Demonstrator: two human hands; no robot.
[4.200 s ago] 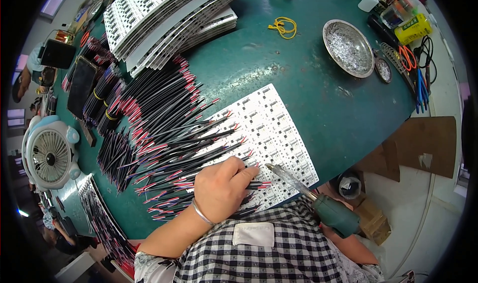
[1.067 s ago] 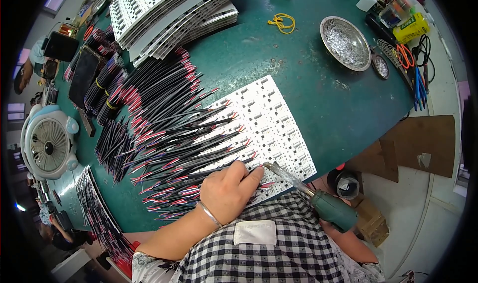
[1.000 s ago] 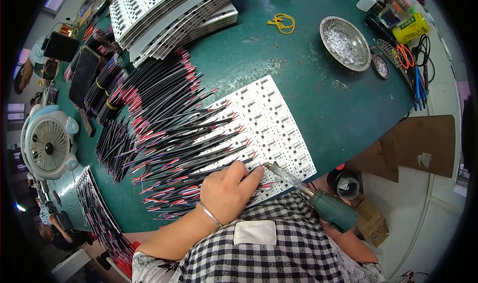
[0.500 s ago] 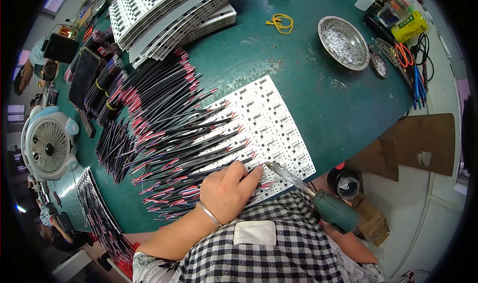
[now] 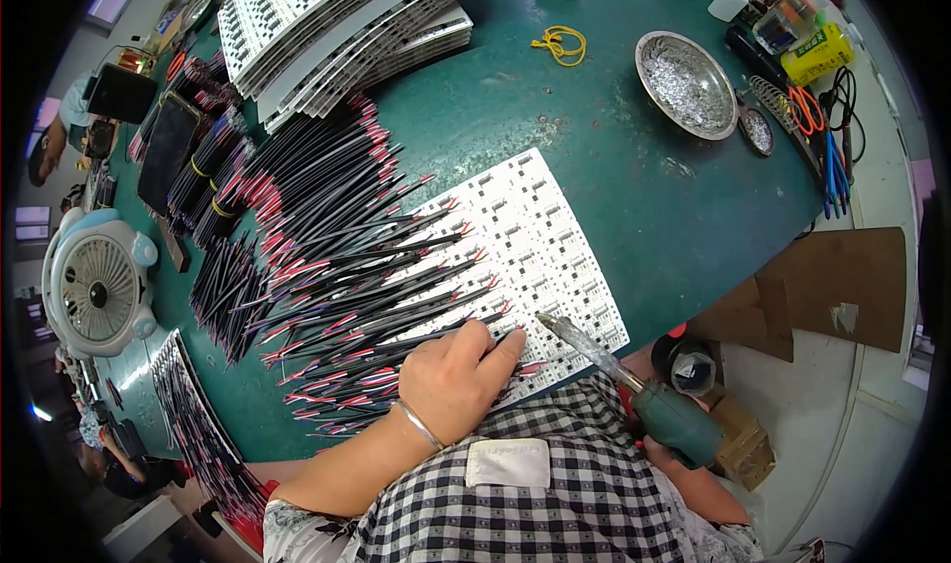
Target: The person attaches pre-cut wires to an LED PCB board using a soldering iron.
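Wires, black, fanned over circuit board's left part; left hand curled on top, fingertips hidden, can't tell if pinching one; soldering iron tip right of thumb, right hand gripping handle. Slip could burn thumb; bump could shift wires.

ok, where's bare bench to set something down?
Free: green tabletop between white board and metal bowl, up to the yellow cord. Crowded: left of that board, black wires and board stack; right edge, yellow container, blue-handled tools.
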